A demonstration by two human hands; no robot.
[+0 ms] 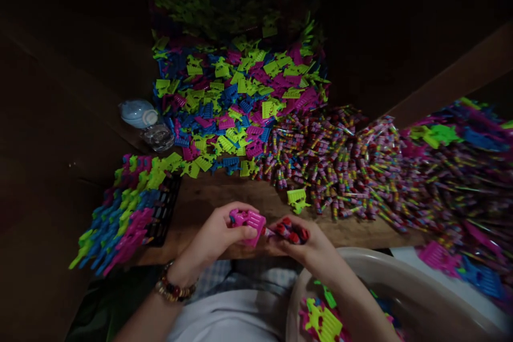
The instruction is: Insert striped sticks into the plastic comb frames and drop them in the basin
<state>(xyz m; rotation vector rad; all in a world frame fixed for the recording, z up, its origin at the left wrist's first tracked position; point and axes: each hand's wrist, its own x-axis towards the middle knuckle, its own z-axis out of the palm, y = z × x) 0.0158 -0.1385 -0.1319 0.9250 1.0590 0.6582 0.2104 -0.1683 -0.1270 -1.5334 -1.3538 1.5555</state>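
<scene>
My left hand [218, 235] is closed around a pink plastic comb-shaped piece [247, 220] just above the near edge of a wooden board [224, 195]. My right hand [302, 243] is closed on a small bundle of thin sticks with red ends [292, 231], and it touches the pink piece. A beaded bracelet [173, 288] sits on my left wrist. One loose green comb piece [297, 197] lies on the board just beyond my hands.
A big heap of green, blue and pink comb pieces [240, 96] fills the back. Several thin multicoloured sticks [352, 160] spread to the right. A dark basket [162, 214] on the left holds stacked pieces. A pale basin [401, 288] sits at lower right. A clear lidded bottle [148, 123] lies left.
</scene>
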